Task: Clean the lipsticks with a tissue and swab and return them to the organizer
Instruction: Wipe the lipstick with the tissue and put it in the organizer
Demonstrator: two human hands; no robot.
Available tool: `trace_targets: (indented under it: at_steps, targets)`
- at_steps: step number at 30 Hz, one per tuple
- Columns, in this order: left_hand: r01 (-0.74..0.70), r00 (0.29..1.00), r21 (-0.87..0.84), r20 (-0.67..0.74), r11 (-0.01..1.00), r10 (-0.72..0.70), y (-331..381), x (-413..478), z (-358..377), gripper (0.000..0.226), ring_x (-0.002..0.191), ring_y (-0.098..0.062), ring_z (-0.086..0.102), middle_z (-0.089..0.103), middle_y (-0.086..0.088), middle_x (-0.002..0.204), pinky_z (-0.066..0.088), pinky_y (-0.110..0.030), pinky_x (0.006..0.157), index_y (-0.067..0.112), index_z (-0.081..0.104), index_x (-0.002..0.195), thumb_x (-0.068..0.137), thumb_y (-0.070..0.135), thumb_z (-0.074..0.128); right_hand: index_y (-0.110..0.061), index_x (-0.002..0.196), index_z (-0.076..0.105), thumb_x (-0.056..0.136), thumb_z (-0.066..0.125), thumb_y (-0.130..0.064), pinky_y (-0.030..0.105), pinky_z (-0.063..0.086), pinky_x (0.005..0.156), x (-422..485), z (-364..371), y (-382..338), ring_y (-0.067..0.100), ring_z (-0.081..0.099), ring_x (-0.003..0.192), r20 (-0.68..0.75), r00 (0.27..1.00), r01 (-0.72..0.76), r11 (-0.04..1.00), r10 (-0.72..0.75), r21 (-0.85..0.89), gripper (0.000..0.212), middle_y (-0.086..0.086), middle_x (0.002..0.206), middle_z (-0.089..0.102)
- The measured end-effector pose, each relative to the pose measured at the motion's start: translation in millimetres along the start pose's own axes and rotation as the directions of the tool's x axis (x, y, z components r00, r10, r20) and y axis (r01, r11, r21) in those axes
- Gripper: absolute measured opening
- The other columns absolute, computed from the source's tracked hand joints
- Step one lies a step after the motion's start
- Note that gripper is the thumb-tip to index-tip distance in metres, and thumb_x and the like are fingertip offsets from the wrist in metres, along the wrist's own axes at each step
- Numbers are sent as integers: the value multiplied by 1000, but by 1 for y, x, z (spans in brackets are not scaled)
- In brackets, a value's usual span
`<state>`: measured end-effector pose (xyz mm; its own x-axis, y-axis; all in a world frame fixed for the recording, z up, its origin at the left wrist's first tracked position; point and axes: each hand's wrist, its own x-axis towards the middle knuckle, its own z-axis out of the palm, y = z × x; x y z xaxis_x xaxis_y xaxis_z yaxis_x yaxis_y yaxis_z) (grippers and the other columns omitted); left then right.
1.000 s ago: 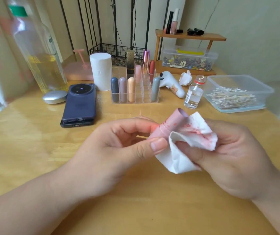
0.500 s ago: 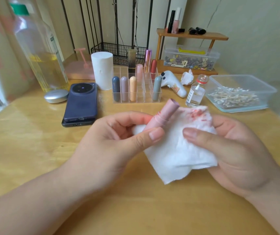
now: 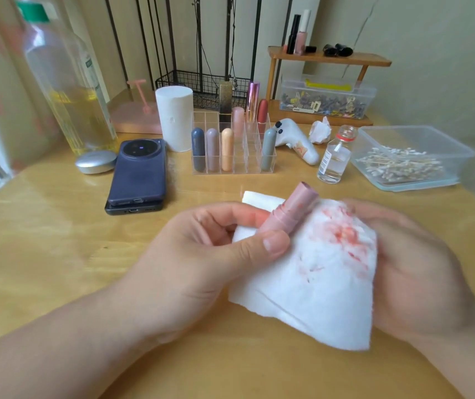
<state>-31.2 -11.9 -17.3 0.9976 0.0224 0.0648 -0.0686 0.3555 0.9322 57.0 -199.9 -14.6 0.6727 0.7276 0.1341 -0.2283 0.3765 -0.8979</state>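
Pink-smeared tissue [image 3: 317,283] backs the lipstick [image 3: 291,211], which the left grip [image 3: 201,254] pinches at centre. The blurred right grip [image 3: 420,269] supports the tissue, its hold unclear. Wiping seems underway; swabbing and return to the twelve-o'clock organizer [image 3: 242,156] remain.

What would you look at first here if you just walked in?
The white tissue smeared with red, front and centre, held by the right hand. The left hand pinches a pink lipstick against it. Behind them, a clear organizer holds a row of colourful lipsticks.
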Motion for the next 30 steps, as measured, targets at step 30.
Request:
trace_targets:
  at_steps: [30]
  targets:
    - [-274, 961, 850, 222, 450, 167, 4, 1, -1, 16, 105, -10, 59, 60, 8, 101, 30, -40, 113, 36, 68, 107, 101, 34, 53, 13, 90, 70, 81, 75, -9, 36, 47, 76, -5, 15, 7, 38, 57, 77, 15, 980, 187, 908, -196, -375, 25, 33, 82, 57]
